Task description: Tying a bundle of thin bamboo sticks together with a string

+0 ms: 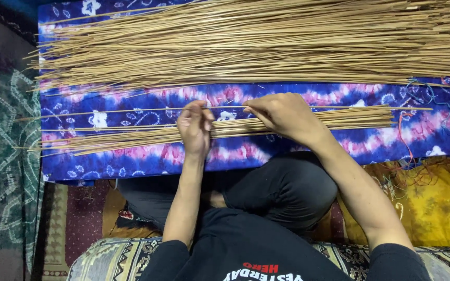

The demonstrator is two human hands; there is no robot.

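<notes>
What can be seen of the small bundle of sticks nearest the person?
The small bundle of sticks is a loose sheaf of thin, straight, tan sticks, bamboo-like in look, lying roughly level across the blue, pink and white patterned cloth. Its left ends fan apart; its right ends sit more even. The left hand and right hand rest over its middle, pinching single sticks. A far larger pile of sticks lies apart beyond it.

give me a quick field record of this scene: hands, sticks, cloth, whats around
left hand: pinching one thin stick above the small bundle
right hand: fingers on the same stick, over the small bundle
large pile: long tan sticks, spread along the far side
cloth: blue and pink tie-dye, under all sticks
yellow fabric: at the person's right
threads: loose, coloured, right end
</notes>
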